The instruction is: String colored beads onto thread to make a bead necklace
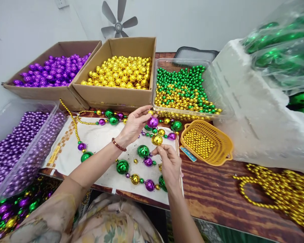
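Note:
My left hand [134, 124] pinches the upper end of a bead strand, by a small gold bead [151, 112]. Below those fingertips hang a shiny purple ball [152, 122], a small green bead [155, 130] and a larger gold ball [157, 139]. Just under the gold ball, my right hand [170, 163] has thumb and forefinger pinched together on the strand. A green ball [143, 151] and a purple ball [148, 161] are close to its fingertips. More of the beaded garland [135, 179] curves over the white cloth [106, 143], partly hidden by my right hand.
Cardboard boxes hold purple balls [54, 71] and gold balls [121, 72]. A clear bin [183, 111] has green and gold beads; a yellow basket [221, 143] has small gold ones. Purple beads [17, 145] fill a left bin. Gold bead strands [281, 192] lie right, below a white foam box [243, 111].

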Tool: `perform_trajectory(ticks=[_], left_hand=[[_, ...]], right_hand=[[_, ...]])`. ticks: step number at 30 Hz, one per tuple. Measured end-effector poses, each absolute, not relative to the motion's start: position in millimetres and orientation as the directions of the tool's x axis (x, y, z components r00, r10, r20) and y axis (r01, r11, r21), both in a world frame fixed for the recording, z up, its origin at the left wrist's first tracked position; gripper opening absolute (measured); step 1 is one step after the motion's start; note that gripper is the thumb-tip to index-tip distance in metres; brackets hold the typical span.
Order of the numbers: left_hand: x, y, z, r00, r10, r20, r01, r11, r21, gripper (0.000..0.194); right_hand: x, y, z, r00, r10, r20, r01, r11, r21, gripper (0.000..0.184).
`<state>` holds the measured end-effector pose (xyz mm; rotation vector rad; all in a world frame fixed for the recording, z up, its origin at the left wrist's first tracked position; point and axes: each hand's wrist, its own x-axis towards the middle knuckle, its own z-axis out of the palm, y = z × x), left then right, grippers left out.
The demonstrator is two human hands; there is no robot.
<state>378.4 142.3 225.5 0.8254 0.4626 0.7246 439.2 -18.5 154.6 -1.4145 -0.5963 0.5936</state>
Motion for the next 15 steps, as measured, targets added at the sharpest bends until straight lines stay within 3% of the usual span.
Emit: perform_trajectory(ticks=[7, 15], left_hand=[[409.5, 111.8, 212.0, 0.658, 0.738, -0.152, -0.441, 0.54, 0.717, 0.023], [452.7, 104.2, 194.0, 0.657, 0.747, -0.107, -0.349, 0.427, 0.835, 0.028]], right_hand=[[449.8, -8.7, 141.4, 0.731, 0.68, -0.053, -0.14, 0.073, -0.988, 0.024], [468.0, -9.1, 128.2, 0.756, 0.649, -0.083, -0.173, 0.076, -0.982, 0.024]])
